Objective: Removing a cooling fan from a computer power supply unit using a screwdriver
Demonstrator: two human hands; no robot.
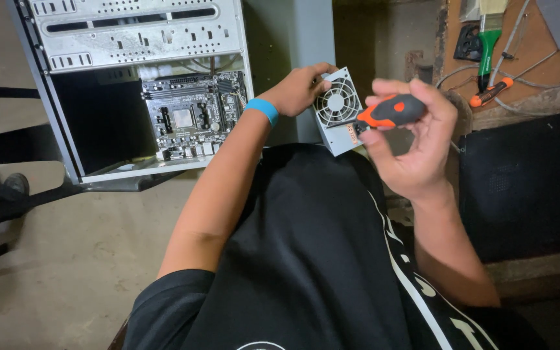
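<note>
Now we hold a power supply (339, 113) and a screwdriver (389, 113) above our lap.

Our left hand (298, 89) is closed around the upper corner of the grey power supply, fingers curled over its edge beside the round fan grille. Our right hand (416, 139) is clamped on the black and orange handle of the screwdriver, whose front end touches the box just beside the left hand. Left of this hand, an open computer case (140, 91) lies on the floor with its motherboard (192, 116) visible.
</note>
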